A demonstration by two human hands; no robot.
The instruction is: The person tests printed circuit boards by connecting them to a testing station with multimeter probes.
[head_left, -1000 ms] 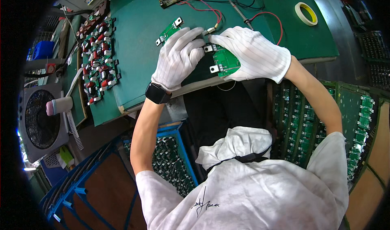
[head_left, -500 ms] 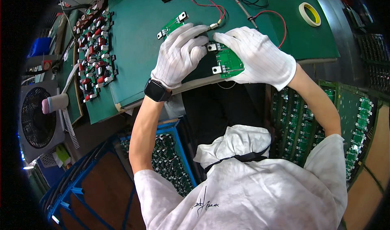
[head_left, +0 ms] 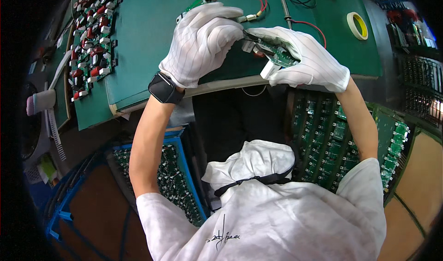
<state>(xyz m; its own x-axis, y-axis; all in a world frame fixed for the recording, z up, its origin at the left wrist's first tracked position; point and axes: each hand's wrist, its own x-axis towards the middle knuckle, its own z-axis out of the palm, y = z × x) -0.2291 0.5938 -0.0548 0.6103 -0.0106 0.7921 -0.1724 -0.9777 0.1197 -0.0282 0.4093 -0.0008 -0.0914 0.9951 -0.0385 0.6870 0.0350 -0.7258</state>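
Note:
My right hand (head_left: pixel 307 60), in a white striped glove, grips a green circuit board (head_left: pixel 282 57) above the mat's near edge. The board is tilted, showing a white block part and a bit of red on its underside. My left hand (head_left: pixel 203 42), gloved the same way, has its fingers curled with the tips close by the board's left end. Whatever those fingertips may pinch is hidden. Beyond the left hand, another circuit board (head_left: pixel 197 3) with black-and-white end parts lies partly covered. A red lead with a pale connector (head_left: pixel 250 17) rests just past the fingertips.
Several populated boards (head_left: pixel 94 44) line the mat's left side. A soldering iron (head_left: pixel 284 5) with its cord and a tape roll (head_left: pixel 357 26) lie at the far right. Below the table, a blue-edged crate (head_left: pixel 182 155) and a rack (head_left: pixel 318 136) hold many boards.
The circuit board in my right hand has been tipped up, so its underside parts now show. My view has shifted, and the left hand is more curled near the board.

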